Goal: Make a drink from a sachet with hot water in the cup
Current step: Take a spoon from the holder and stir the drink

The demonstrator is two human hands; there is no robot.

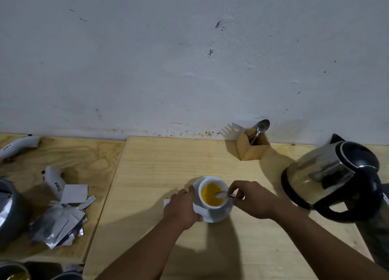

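White cup on a white saucer, filled with opaque orange-yellow drink; silver spoon dipping in. Pale yellow wooden table with fine straight grain, a darker swirling grain on the board at left. Silver foil sachets, torn, with white faces. Kettle of mirrored steel, black at lid, base and handle. Light wood cutlery box with a steel fork and a second spoon. Off-white wall, flaked, brown-speckled along the bottom.
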